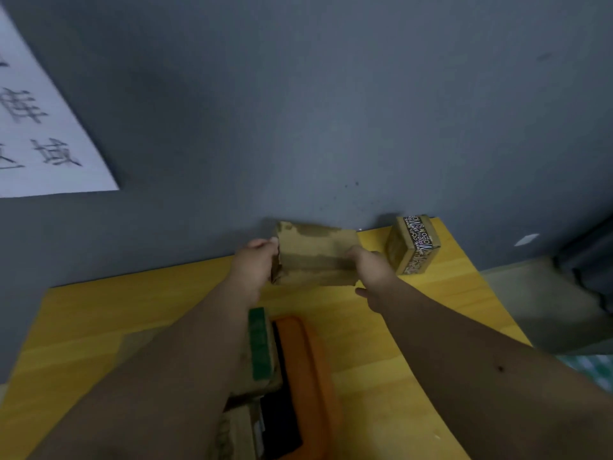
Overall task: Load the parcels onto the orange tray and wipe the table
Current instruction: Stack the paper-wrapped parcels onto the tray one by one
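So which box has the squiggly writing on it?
Find the yellow table against the grey wall. At its far right corner, just right of the plain brown parcel, stands a small parcel. Only it wears a black tape band covered in colourful letters.

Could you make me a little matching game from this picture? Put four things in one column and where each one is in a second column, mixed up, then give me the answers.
Things:
1. plain brown parcel
2. parcel with patterned tape
3. orange tray
4. white paper sheet

Places:
A. on the grey wall, upper left
B. near edge of the yellow table, between the forearms
C. far right corner of the table, untouched
D. held between the left hand and right hand

Pairs: 1-D, 2-C, 3-B, 4-A
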